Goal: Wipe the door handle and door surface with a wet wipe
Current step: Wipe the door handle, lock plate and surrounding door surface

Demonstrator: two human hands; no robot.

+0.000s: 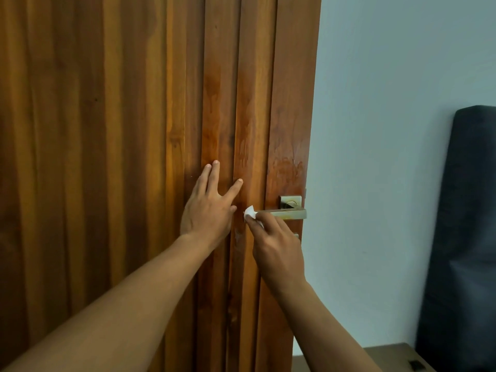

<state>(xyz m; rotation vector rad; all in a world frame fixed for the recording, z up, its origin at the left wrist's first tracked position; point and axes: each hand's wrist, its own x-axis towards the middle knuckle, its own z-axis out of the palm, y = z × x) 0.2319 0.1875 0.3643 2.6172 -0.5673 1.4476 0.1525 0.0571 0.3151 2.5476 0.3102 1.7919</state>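
A brown wooden door (134,130) with vertical grooves fills the left and middle of the head view. Near its right edge sits a brass lever door handle (291,213) under a square plate. My right hand (276,248) pinches a small white wet wipe (250,212) against the free left end of the lever. My left hand (209,208) lies flat on the door just left of the handle, fingers spread and pointing up. Shiny wet streaks show on the wood above the handle.
A pale blue-grey wall (389,130) stands right of the door's edge. A dark upholstered headboard or cushion (467,237) leans at the far right, with a brown wooden surface (397,355) below it.
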